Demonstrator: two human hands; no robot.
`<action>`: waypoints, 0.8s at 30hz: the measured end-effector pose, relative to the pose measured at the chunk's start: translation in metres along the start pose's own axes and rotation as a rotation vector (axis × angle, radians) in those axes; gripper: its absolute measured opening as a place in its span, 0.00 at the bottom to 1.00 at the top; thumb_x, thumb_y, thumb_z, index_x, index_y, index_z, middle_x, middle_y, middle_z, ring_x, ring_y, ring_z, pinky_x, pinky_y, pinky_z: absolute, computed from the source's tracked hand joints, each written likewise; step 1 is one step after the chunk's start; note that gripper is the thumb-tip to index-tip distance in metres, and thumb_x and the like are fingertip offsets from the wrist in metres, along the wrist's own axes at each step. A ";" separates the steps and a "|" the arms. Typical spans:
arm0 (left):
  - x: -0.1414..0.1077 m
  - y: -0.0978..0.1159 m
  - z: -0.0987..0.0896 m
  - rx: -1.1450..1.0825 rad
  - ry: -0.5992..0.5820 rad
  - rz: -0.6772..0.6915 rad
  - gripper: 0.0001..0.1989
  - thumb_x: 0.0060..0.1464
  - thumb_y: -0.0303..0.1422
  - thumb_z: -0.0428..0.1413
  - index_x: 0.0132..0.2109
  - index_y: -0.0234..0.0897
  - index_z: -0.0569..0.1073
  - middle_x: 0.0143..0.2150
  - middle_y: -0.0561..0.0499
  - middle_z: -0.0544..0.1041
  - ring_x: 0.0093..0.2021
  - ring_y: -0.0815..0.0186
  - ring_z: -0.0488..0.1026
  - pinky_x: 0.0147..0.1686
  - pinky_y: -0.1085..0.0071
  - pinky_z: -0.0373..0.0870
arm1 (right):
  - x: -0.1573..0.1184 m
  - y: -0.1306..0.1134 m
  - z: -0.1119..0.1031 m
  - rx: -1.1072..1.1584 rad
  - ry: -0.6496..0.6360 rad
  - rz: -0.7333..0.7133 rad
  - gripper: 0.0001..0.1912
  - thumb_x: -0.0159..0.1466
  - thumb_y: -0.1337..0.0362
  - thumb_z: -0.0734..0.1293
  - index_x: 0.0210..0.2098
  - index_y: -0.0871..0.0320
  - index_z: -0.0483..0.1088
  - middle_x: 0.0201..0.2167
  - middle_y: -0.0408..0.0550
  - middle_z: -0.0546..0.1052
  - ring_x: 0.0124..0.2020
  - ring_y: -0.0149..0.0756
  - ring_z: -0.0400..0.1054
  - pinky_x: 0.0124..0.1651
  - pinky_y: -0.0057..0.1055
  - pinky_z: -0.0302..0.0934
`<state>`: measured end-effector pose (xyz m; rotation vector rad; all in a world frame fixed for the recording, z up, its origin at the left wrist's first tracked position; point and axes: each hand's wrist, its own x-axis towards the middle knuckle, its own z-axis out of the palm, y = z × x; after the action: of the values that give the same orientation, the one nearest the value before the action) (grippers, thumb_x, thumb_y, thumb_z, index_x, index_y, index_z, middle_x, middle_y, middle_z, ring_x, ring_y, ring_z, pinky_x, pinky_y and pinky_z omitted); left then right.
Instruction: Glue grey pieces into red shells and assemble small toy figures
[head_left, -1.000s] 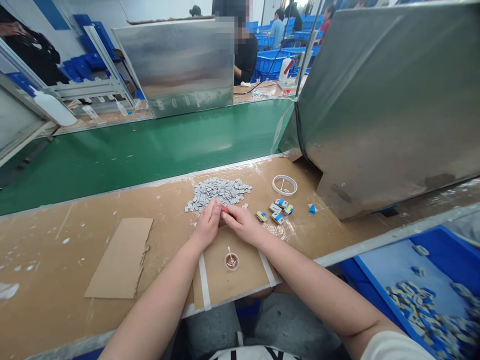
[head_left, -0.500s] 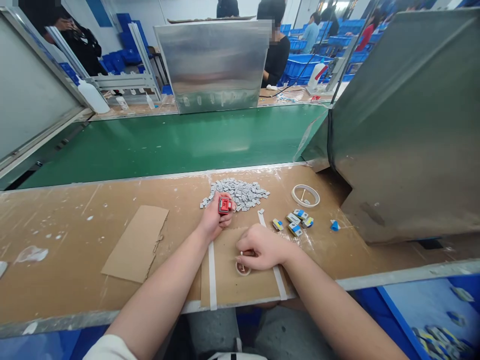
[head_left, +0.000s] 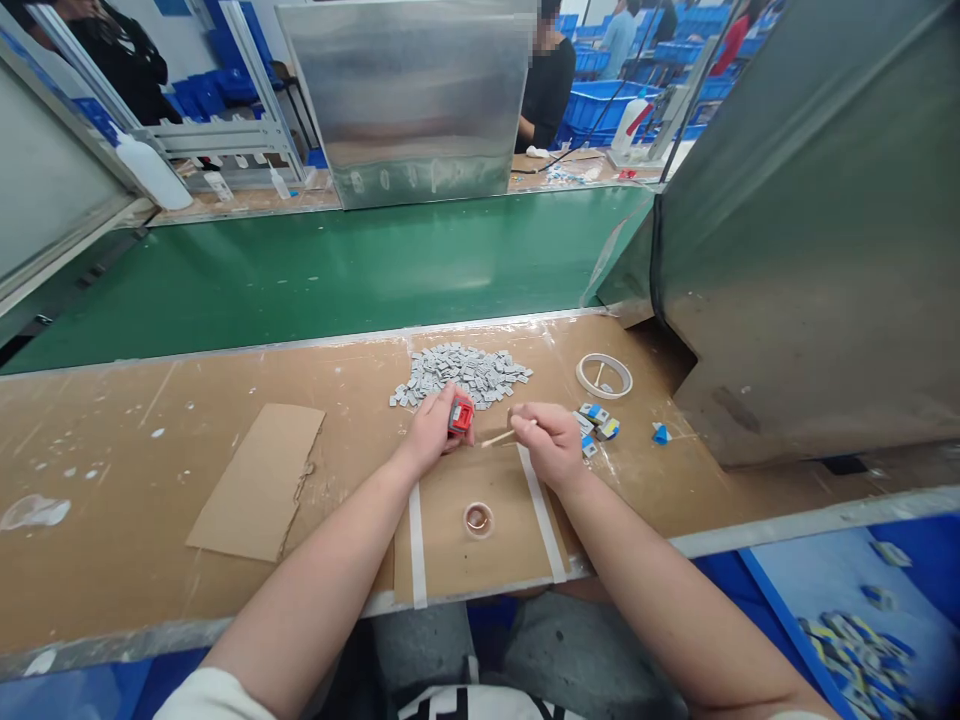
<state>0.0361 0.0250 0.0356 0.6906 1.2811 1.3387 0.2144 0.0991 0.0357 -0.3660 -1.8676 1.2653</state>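
Observation:
My left hand (head_left: 435,428) is closed around a small red and dark block (head_left: 460,417), just below a pile of small grey pieces (head_left: 465,374). My right hand (head_left: 550,440) pinches a thin stick (head_left: 499,437), whose pale tip points left and lies a short way from the red block. Below and between the hands, a small round cup (head_left: 478,520) with a brownish content stands on a cardboard sheet (head_left: 450,560) with white tape strips. Several grey, blue and yellow blocks (head_left: 598,420) lie right beside my right hand, which partly hides them.
A white tape ring (head_left: 604,376) and a small blue piece (head_left: 661,434) lie at the right. A loose cardboard piece (head_left: 259,485) is at the left. Behind the bench runs a green belt (head_left: 300,270); a metal panel (head_left: 420,100) stands beyond it. People are in the background.
My right hand has risen from the cup with the stick and is now close to the red block. The red block has turned slightly in my left hand. The camera view has tilted down.

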 end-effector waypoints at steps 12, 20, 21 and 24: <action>-0.003 0.001 0.008 0.132 0.039 -0.006 0.28 0.63 0.62 0.51 0.38 0.39 0.71 0.16 0.52 0.72 0.14 0.68 0.64 0.15 0.76 0.49 | 0.009 -0.005 0.007 -0.301 0.024 0.030 0.26 0.75 0.50 0.60 0.24 0.54 0.54 0.21 0.38 0.57 0.24 0.30 0.52 0.31 0.31 0.48; -0.003 0.000 0.008 0.155 0.070 0.000 0.29 0.63 0.62 0.51 0.37 0.38 0.71 0.17 0.53 0.71 0.15 0.68 0.64 0.14 0.77 0.50 | 0.006 -0.004 0.003 -0.470 -0.029 -0.057 0.24 0.76 0.56 0.59 0.25 0.54 0.50 0.21 0.39 0.56 0.24 0.30 0.50 0.31 0.33 0.45; -0.003 0.000 0.008 0.157 0.073 0.001 0.29 0.63 0.62 0.52 0.38 0.38 0.71 0.17 0.53 0.71 0.15 0.69 0.64 0.14 0.77 0.50 | 0.006 -0.004 0.003 -0.458 -0.048 -0.072 0.24 0.76 0.57 0.59 0.25 0.54 0.49 0.21 0.39 0.55 0.24 0.30 0.50 0.31 0.33 0.45; -0.003 0.000 0.008 0.162 0.088 0.004 0.30 0.61 0.63 0.52 0.38 0.38 0.71 0.17 0.54 0.70 0.15 0.69 0.64 0.14 0.76 0.51 | 0.006 -0.005 0.005 -0.400 -0.106 -0.084 0.24 0.77 0.57 0.59 0.25 0.54 0.49 0.21 0.38 0.55 0.24 0.30 0.49 0.31 0.32 0.45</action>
<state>0.0445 0.0249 0.0384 0.7529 1.4715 1.2897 0.2077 0.0975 0.0426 -0.4311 -2.2048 0.8648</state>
